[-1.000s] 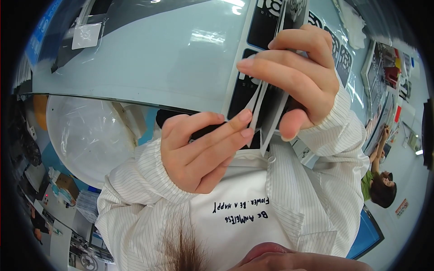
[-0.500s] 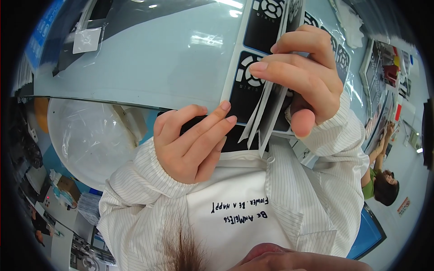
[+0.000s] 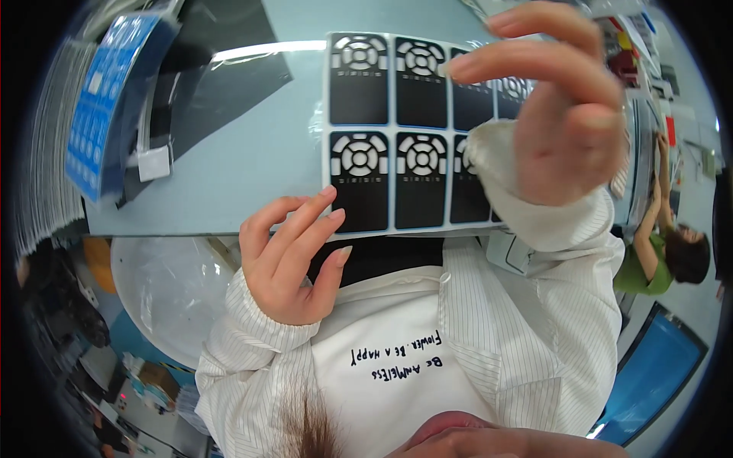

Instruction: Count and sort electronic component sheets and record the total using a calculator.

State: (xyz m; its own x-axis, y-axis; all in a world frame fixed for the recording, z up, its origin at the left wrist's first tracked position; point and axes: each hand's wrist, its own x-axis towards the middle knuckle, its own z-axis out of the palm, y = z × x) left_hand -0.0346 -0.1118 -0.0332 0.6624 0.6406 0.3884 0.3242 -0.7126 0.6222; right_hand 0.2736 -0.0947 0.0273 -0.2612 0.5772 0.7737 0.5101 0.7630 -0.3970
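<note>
A sheet of black panels lies flat on the pale table. Each black panel carries white ring and button shapes, and white margins separate the panels. At its left edge is my left hand, fingers stretched and a little apart, its fingertips at or just over the sheet's lower left corner. My right hand is raised over the right part of the sheet, blurred, with bent fingers spread and nothing visible in them. That hand and its striped sleeve hide some panels. Whether more sheets lie beneath cannot be seen.
Blue printed sheets stand beside a tall stack of thin sheets at the far left. Dark film lies on the table. Below its edge sits a large whitish round tub. Another person works at right.
The sheets that stood tilted and fanned by my right hand are out of sight; a panel sheet now lies flat. My right hand has lifted away to the right. The view has shifted.
</note>
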